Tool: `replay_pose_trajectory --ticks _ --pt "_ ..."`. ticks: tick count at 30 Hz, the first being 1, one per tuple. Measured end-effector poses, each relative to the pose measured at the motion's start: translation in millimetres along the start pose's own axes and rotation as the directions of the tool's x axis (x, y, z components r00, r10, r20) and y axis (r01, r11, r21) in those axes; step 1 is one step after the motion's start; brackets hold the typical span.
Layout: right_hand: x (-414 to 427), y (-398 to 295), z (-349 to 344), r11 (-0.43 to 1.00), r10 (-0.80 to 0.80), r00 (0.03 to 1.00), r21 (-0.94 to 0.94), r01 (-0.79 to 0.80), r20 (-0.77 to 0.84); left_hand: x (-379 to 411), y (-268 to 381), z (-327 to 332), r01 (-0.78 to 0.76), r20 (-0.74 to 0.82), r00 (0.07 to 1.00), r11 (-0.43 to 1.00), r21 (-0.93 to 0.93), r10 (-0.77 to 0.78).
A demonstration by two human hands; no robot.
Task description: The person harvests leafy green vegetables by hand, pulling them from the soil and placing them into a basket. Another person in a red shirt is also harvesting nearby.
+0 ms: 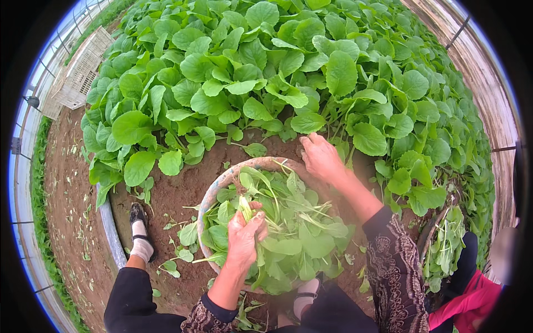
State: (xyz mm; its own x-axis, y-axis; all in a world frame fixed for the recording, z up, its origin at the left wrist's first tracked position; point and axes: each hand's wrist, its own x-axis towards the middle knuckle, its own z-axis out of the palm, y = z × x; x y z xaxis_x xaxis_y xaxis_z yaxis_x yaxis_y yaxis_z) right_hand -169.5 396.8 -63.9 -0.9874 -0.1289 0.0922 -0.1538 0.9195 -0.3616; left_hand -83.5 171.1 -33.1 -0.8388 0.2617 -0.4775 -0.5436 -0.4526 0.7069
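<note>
My left hand (246,237) is closed around a small bunch of uprooted leafy greens (245,208). The pale stems and soil-covered roots stick up past my thumb, and the leaves hang below. Under that hand is a round basin (207,204) with a worn, mottled rim, heaped with picked greens (300,233). My right hand (322,158) reaches beyond the basin to the near edge of the growing greens (258,70). Its fingers are bent down by a broad leaf (308,123) near the soil; whether they grip a stem is hidden.
Loose leaves (170,266) lie on the bare soil (175,208) around the basin. A curved grey pipe-like edge (110,233) runs by my left foot (141,237). At right, a person in a pink sleeve (462,304) sits near another pile of greens (444,241). Plastic crates (81,75) stand far left.
</note>
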Motion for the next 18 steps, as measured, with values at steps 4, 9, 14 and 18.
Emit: replay_pose_trajectory --ticks 4,9,14,18 --pt "57.0 35.3 57.4 0.847 -0.209 0.939 -0.431 0.313 0.272 4.5 8.4 -16.4 0.056 -0.049 0.997 0.998 -0.017 -0.057" --pt "116.1 47.5 80.8 0.677 -0.032 0.852 -0.616 0.404 0.523 11.5 10.7 -37.0 0.051 -0.189 0.981 0.999 0.005 -0.049" --pt "124.5 118.0 92.9 0.401 0.562 0.628 -0.841 0.363 0.538 17.4 8.4 -54.3 0.086 -0.185 0.978 0.993 -0.077 -0.099" --pt "116.7 121.4 90.5 0.276 0.493 0.775 -0.916 0.293 0.396 15.6 8.4 -59.9 0.110 -0.184 0.974 0.987 -0.115 -0.130"
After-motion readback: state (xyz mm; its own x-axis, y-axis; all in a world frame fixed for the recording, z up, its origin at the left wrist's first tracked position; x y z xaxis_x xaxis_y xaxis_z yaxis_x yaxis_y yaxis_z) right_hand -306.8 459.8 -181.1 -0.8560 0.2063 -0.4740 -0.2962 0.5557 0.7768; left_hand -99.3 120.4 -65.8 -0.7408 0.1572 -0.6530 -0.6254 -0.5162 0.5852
